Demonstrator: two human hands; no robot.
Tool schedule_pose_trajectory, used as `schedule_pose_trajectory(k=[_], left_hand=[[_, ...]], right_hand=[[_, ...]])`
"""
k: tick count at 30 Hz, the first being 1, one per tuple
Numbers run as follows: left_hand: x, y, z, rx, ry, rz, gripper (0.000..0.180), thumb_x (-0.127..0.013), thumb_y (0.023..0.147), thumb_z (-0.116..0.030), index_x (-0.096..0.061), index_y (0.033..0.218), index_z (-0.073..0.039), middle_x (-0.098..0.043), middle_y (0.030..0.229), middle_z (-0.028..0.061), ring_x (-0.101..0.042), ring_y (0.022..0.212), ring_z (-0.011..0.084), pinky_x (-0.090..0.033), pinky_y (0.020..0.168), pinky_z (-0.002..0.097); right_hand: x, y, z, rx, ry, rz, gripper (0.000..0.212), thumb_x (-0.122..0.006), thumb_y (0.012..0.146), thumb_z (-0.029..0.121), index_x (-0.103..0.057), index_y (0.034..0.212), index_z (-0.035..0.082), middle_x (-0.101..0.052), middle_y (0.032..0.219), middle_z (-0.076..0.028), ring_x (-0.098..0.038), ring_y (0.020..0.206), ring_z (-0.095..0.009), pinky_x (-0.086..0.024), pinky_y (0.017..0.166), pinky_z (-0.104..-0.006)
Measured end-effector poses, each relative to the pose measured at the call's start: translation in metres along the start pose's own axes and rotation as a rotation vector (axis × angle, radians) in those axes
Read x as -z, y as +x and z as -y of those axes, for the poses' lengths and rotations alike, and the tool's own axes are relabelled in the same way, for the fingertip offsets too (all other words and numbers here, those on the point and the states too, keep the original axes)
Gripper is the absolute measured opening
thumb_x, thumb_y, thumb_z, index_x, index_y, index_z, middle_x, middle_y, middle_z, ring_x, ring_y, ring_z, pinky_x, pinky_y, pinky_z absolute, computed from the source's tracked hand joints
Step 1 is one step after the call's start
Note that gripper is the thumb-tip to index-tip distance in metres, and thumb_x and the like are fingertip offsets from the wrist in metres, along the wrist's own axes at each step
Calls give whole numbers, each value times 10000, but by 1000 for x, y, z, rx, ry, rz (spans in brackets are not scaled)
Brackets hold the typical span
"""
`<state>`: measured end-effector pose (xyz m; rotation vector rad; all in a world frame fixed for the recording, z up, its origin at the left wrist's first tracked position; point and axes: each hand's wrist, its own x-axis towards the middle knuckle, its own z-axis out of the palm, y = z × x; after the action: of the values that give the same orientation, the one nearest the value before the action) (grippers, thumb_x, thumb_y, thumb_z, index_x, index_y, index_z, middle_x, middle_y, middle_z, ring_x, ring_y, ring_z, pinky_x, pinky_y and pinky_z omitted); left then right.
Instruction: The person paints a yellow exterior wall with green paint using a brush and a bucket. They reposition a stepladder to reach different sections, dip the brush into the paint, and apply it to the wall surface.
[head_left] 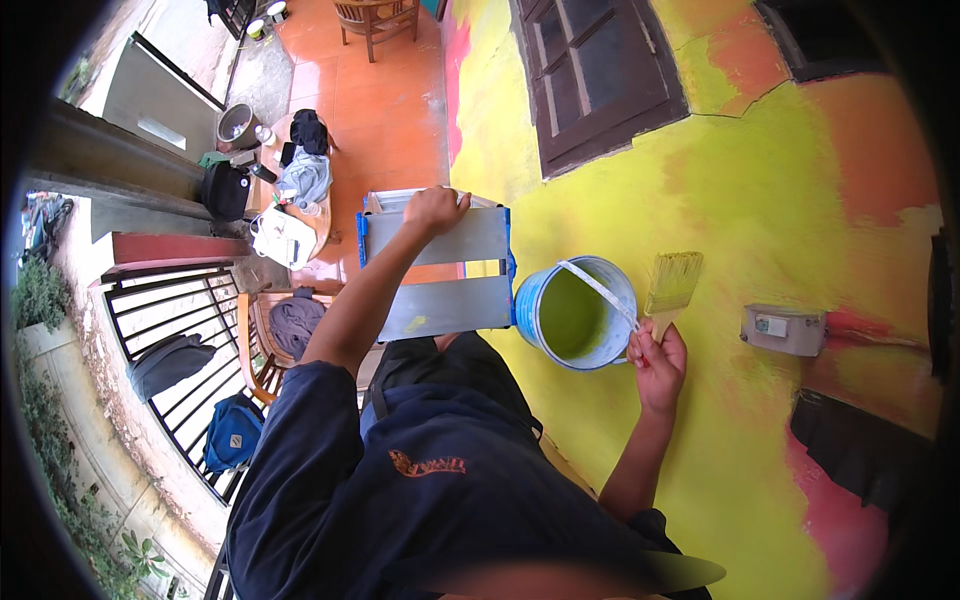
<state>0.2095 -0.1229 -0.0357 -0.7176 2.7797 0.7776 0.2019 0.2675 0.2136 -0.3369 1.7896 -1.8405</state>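
Both closed and well apart: left hand [437, 210] clamped over the top edge of a silvery stepladder [455, 305] with blue corner fittings, right hand [658, 370] clamped around the handle of a broad, flat paintbrush [675, 283]. Bristles up and coated yellow-green, just above the right fingers and in front of the wall [600, 450]. Between stepladder and right hand, a blue-and-white pail [530, 308] with yellow-green paint [568, 328] inside; its pale bail [600, 292] slanting across the mouth toward the right fingers. Cannot tell touching from mere overlap there. Below the stepladder in view, a dark shirt [430, 500] with a small orange print. Along the right, mostly yellow-green wall with orange and pink patches, a small grey box [785, 330] and, higher up, a brown-framed window [595, 75]. Farther left, a wooden desk [323, 232] with cloths and bags on top; near it, a chair [257, 345] with dark cloth on the seat. Beyond, a black railing [190, 325] with a blue backpack [232, 435] against it. At the top, orange floor tiles [380, 120] and another wooden chair [375, 18].
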Motion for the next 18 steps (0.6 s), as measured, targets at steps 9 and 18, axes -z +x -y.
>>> schedule_pose_trajectory(k=[9,18], left_hand=[[-11,-1,6,-5,-13,-34,621,-390,1030,-528,-763,969,-36,-738,1011,227,-705,988,405,-552,893,521],[-18,9,21,-96,5,67,611,-372,1046,-516,-740,1038,-28,-732,1067,227,-691,1032,409,-525,933,544]], right_hand=[[-11,-12,21,50,-30,-1,111,-580,999,128,-540,1042,34,-487,814,-19,-405,678,-96,-327,597,-240],[-18,-30,36,65,65,77,82,-573,1006,75,-577,1071,25,-541,959,-31,-447,728,-99,-352,615,-239]])
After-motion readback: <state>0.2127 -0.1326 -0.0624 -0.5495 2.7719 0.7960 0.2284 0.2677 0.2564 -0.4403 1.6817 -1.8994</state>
